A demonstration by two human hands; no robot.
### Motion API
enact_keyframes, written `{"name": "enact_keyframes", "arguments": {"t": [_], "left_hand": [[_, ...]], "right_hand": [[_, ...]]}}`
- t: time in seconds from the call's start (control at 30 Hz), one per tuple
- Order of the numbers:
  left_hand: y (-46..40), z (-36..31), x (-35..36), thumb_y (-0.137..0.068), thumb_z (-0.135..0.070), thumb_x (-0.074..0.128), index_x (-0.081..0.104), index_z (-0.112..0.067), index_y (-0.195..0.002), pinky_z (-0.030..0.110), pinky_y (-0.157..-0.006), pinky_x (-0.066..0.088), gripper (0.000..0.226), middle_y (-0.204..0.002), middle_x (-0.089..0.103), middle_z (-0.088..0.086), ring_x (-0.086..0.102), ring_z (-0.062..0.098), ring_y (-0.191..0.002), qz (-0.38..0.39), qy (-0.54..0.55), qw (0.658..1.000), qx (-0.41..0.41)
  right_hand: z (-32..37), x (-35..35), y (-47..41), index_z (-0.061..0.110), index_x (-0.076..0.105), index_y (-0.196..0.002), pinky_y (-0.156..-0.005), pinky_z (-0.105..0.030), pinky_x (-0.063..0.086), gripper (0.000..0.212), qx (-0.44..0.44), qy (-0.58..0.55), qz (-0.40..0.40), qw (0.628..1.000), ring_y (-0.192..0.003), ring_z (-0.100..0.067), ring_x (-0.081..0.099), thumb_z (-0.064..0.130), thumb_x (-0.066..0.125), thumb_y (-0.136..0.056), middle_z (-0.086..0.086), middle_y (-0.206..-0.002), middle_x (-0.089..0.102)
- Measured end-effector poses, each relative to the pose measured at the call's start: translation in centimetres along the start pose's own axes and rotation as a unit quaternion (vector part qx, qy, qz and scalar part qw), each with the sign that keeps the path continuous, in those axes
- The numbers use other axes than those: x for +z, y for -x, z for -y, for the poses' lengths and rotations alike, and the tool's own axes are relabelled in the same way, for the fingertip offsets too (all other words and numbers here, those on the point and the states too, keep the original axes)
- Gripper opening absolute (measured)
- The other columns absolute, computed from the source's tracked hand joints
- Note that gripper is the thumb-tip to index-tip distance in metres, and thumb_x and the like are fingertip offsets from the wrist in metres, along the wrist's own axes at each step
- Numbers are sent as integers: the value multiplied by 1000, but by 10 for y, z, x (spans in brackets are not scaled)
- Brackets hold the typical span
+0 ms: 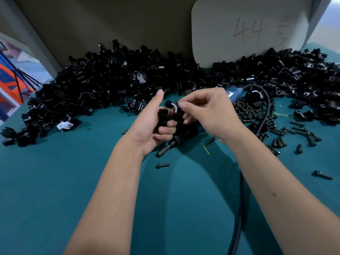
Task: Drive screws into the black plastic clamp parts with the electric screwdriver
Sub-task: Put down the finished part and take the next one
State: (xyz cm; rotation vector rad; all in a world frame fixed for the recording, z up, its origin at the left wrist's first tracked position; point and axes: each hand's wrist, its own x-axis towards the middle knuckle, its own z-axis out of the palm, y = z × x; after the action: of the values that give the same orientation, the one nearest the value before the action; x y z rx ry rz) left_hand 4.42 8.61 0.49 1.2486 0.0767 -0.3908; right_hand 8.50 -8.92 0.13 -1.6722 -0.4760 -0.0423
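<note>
Two bare forearms nearest, reaching in over teal table covering point(55, 181). Black cable point(241, 199) trailing under right arm toward blue electric screwdriver point(234, 93), parked on its side behind right hand, untouched.

Left hand point(150, 124): fingers curled round black clamp part point(162, 116), thumb raised free. Right hand point(207, 109): fingertips pinching a small curved piece with a pale edge point(174, 105) at top of clamp part. Whether screw or insert, cannot tell.

Step in hand, by judgement: seating the small piece before driving. Best done by keeping left grip firm, lining piece square to its seat, pressing home fully; only then reaching for screwdriver. Crooked seating likely to bind.

Surface: loose black screws point(257, 115) scattered right, single screw point(162, 165) near left wrist, large heap of clamp parts point(103, 83) along back.

Room: pale board point(248, 30) marked "44" leaning behind heap.
</note>
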Motion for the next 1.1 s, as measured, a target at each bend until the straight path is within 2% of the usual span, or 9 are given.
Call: {"name": "enact_keyframes", "arguments": {"t": [0.07, 0.13, 0.33, 0.43, 0.57, 0.63, 0.8, 0.87, 1.1], "left_hand": [[1, 0, -1, -97, -79, 30, 67, -10, -91, 17, -38, 17, 78, -69, 42, 0, 26, 6, -48, 23, 5, 1000, -11], [2, -1, -3, -99, -77, 30, 63, -6, -100, 18, -41, 19, 78, -73, 45, 2, 28, 7, -51, 39, 13, 999, -13], [10, -3, -11, -99, -33, 52, 61, -4, -114, 15, -47, 31, 34, -82, 54, 7, 40, 8, -59, 59, 58, 996, 13], [12, -3, -15, -98, -20, 58, 57, -3, -120, 14, -49, 39, 28, -87, 62, 12, 49, 10, -63, 22, 86, 995, 46], [11, -3, -12, -96, -25, 62, 61, -7, -122, 14, -50, 47, 31, -96, 73, 15, 63, 13, -69, -26, 44, 996, 73], [11, -3, -11, -98, -24, 61, 67, -9, -122, 13, -50, 49, 29, -101, 75, 13, 70, 16, -74, -53, 34, 995, 82], [10, -4, -12, -85, -25, 74, 75, -7, -120, 11, -47, 45, 39, -103, 73, 7, 63, 10, -70, -83, 37, 992, 91], [9, -4, -11, -83, -24, 75, 79, -10, -111, 11, -46, 45, 31, -100, 72, 6, 61, 10, -67, -83, 43, 992, 90], [10, -3, -9, -80, -22, 77, 78, -9, -112, 15, -56, 57, 35, -99, 76, 7, 70, 10, -68, -90, 90, 989, 81]], "right_hand": [[-1, 0, -1, 6, 80, -90, -62, -30, 61, 7, -21, -16, -36, 999, -57, -22, 71, 4, 74, -94, -12, -71, 74], [-1, -1, -3, 7, 80, -91, -61, -28, 60, 7, -38, -8, -41, 998, -58, -22, 71, 4, 74, -94, -11, -72, 74], [-5, -2, -1, 9, 80, -94, -61, -28, 59, 8, -38, -1, 19, 999, -63, -17, 69, 6, 73, -95, -4, -71, 74], [-3, -5, -3, 12, 81, -93, -60, -26, 58, 11, -42, -24, 20, 999, -64, -15, 69, 5, 73, -96, -2, -72, 74], [-3, -5, -1, 11, 81, -95, -61, -24, 57, 9, -51, -23, 11, 998, -65, -15, 70, 5, 74, -95, -7, -77, 76], [-3, -4, -1, 11, 81, -95, -60, -23, 57, 9, -64, -14, -8, 998, -64, -13, 69, 6, 73, -95, -3, -76, 76], [-2, -4, -1, 14, 80, -98, -62, -30, 60, 9, -77, -3, -51, 996, -63, -20, 71, 8, 73, -96, -4, -78, 76], [-1, -2, 0, 13, 80, -98, -61, -28, 60, 9, -84, -1, -40, 996, -63, -18, 71, 8, 73, -96, -2, -78, 76], [-1, 0, 2, 8, 80, -98, -59, -25, 59, 7, -80, -3, -26, 996, -61, -16, 70, 6, 74, -95, -3, -74, 75]]}}
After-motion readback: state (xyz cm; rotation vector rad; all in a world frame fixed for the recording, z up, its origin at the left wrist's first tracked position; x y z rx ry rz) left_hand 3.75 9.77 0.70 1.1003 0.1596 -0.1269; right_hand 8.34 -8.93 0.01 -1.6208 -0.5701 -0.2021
